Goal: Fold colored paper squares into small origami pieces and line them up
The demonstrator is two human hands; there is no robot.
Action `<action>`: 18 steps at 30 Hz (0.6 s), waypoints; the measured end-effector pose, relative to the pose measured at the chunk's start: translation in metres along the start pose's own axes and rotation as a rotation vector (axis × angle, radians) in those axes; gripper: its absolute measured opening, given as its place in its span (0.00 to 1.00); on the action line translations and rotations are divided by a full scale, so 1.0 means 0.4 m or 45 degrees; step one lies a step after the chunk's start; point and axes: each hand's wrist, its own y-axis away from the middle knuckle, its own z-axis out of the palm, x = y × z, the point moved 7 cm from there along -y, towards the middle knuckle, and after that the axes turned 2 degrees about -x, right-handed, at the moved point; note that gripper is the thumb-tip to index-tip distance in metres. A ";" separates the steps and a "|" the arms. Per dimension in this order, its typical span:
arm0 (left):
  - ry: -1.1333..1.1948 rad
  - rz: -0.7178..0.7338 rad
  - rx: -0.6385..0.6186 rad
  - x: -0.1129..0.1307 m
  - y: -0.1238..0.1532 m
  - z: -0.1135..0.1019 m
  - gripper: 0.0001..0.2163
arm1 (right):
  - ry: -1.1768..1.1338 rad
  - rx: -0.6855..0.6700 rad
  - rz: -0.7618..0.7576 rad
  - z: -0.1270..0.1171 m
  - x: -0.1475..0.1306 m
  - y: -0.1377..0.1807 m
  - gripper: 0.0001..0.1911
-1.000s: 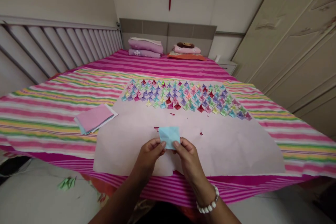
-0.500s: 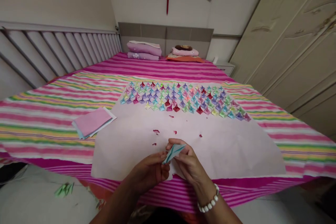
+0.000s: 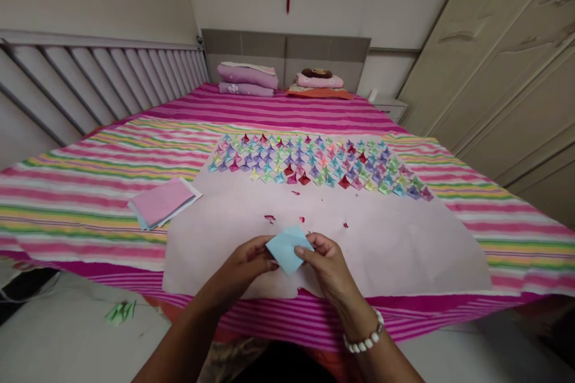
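A small light blue folded paper (image 3: 287,248) is held flat between both hands above the near edge of a large pale pink sheet (image 3: 404,245) spread on the bed. My left hand (image 3: 245,266) pinches its left corner with closed fingers. My right hand (image 3: 327,266), with a white bead bracelet on the wrist, pinches its right side. Rows of several small folded paper pieces (image 3: 314,164) in many colours lie at the far end of the sheet. Tiny red paper scraps (image 3: 269,218) lie just beyond my hands.
A stack of pink and blue square papers (image 3: 162,202) lies on the striped bedspread (image 3: 81,191) to the left. Folded bedding (image 3: 248,79) and a pillow sit at the headboard. A slatted rail runs along the left, wardrobe doors (image 3: 503,66) stand right. A green paper piece (image 3: 119,311) lies on the floor.
The blue paper went from flat, to edge-on and folded between my hands, to flat again as a diamond shape. Both hands stayed near the sheet's front edge.
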 end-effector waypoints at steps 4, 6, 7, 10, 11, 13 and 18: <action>-0.120 -0.024 0.044 0.006 0.006 -0.007 0.15 | 0.058 -0.021 -0.011 0.010 -0.003 0.002 0.12; -0.198 0.011 0.112 0.011 0.004 -0.007 0.12 | 0.065 -0.036 -0.020 0.014 -0.003 0.004 0.12; -0.224 0.033 0.142 0.013 0.003 -0.006 0.11 | 0.069 -0.044 -0.020 0.015 -0.003 0.005 0.11; -0.230 0.079 0.186 0.014 -0.002 -0.003 0.11 | 0.070 -0.084 0.003 0.017 0.001 0.011 0.09; -0.221 0.087 0.188 0.014 -0.003 -0.003 0.11 | 0.065 -0.100 0.009 0.019 0.002 0.012 0.09; -0.204 0.098 0.184 0.015 -0.005 -0.004 0.11 | 0.047 -0.123 0.008 0.021 0.001 0.015 0.09; -0.144 0.093 0.183 0.013 -0.005 -0.012 0.12 | 0.038 -0.117 -0.021 0.020 -0.011 0.014 0.05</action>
